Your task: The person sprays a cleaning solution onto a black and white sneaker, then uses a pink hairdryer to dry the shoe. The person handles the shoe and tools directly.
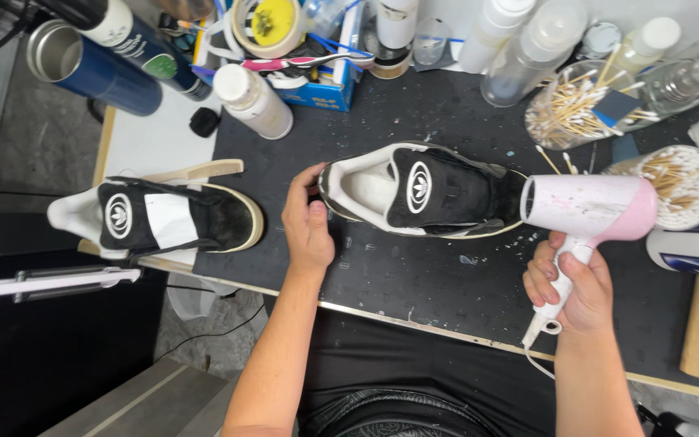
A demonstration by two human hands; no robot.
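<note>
ok so from my end: right hand (574, 285) is wrapped tight round the handle of a pink hair dryer (590, 212), fingers curled shut on it, nozzle pointed at the toe end of the black shoe (424, 192) just to the left of it. White cord (537, 360) hangs off the bottom of the handle, below that hand

left hand (308, 225) is on the heel end of the same shoe, thumb up, fingers bent round the back edge, so gripping/steadying it afaict. Shoe sits between both hands on the black mat (414, 275), lying flat, white lining showing, round white logo on the tongue

further left of the left hand there's a 2nd black shoe (159, 217) w/ a white paper piece across it, half off the mat, and a tan comb-like brush (196, 171) touching its far side

past the hands, away from me: white bottle (254, 100) lying down, blue cans (99, 69), tape roll (267, 26), clear bottles. Beyond the right hand, two tubs of cotton swabs (576, 105), one just behind the dryer
</note>
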